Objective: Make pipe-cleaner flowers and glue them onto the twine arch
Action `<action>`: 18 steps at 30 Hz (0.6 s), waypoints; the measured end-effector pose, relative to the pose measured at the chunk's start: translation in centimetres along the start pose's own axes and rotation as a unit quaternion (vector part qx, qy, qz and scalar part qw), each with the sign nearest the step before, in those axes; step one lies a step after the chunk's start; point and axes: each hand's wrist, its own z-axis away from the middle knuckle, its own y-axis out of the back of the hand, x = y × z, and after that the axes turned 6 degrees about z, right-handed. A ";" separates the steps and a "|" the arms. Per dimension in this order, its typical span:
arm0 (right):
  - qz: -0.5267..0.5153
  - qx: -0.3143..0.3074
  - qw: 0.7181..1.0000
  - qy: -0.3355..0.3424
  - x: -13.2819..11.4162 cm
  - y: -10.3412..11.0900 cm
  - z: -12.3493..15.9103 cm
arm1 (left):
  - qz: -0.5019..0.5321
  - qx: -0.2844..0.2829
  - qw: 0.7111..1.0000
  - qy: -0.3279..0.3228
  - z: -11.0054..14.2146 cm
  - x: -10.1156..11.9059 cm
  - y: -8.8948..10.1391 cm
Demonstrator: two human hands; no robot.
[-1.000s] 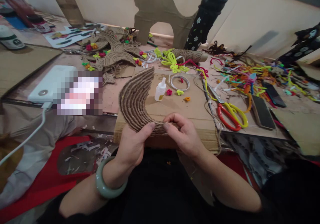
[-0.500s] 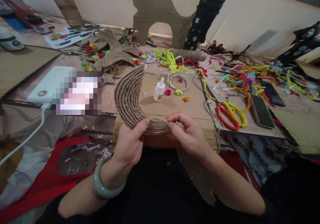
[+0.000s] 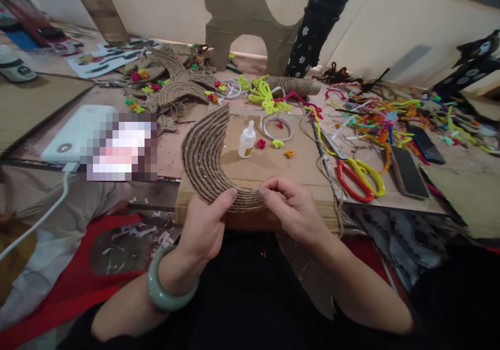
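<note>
Both hands pinch the crescent (image 3: 205,157) at its near end: left hand (image 3: 205,225) with thumb on top, right hand (image 3: 291,209) just beside it, fingertips closed. Glue (image 3: 247,141) stands beyond them.

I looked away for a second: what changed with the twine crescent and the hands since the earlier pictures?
The twine-wrapped crescent tilted slightly left and then partly back. Both the left hand and the right hand kept pinching its lower end. The glue bottle and scissors stayed put.
</note>
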 end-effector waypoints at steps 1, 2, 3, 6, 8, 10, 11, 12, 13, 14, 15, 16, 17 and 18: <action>0.004 0.001 1.000 -0.002 0.0 -0.1 0.0 | -0.001 -0.003 1.000 0.001 0.0 0.0 0.0; 0.004 0.001 1.000 -0.004 0.1 -0.1 -0.1 | -0.001 -0.005 1.000 0.001 0.1 0.0 0.0; 0.000 -0.001 1.000 -0.005 0.2 0.0 -0.1 | -0.002 -0.005 1.000 0.000 0.1 0.0 0.0; -0.010 0.016 1.000 -0.004 0.7 0.2 0.1 | -0.007 0.001 1.000 -0.016 -0.1 0.2 0.2; -0.014 0.029 0.999 -0.009 0.9 0.4 0.4 | -0.007 0.004 0.999 -0.031 -0.2 0.2 0.3; -0.016 0.011 1.000 -0.015 0.9 0.5 0.6 | -0.002 0.005 0.999 -0.039 -0.3 0.3 0.3; -0.013 -0.004 1.000 -0.016 0.8 0.5 0.6 | 0.003 0.005 0.999 -0.036 -0.4 0.4 0.3; -0.009 -0.015 1.000 -0.017 0.6 0.5 0.7 | 0.007 0.004 1.000 -0.030 -0.3 0.4 0.3; -0.003 -0.021 1.000 -0.018 0.5 0.5 0.6 | 0.009 0.005 1.000 -0.024 -0.3 0.4 0.4; 0.002 -0.024 0.999 -0.020 0.3 0.5 0.6 | 0.011 0.005 1.000 -0.017 -0.3 0.5 0.4; 0.005 -0.025 0.999 -0.024 0.2 0.6 0.5 | 0.011 0.006 1.000 -0.012 -0.2 0.5 0.4; 0.005 -0.027 0.999 -0.028 0.2 0.6 0.4 | 0.011 0.006 1.000 -0.008 -0.1 0.6 0.4; 0.001 -0.029 0.999 -0.030 0.2 0.7 0.3 | 0.010 0.008 1.000 -0.008 -0.1 0.6 0.4; -0.003 -0.029 0.999 -0.030 0.2 0.8 0.3 | 0.009 0.011 1.000 -0.007 -0.1 0.7 0.5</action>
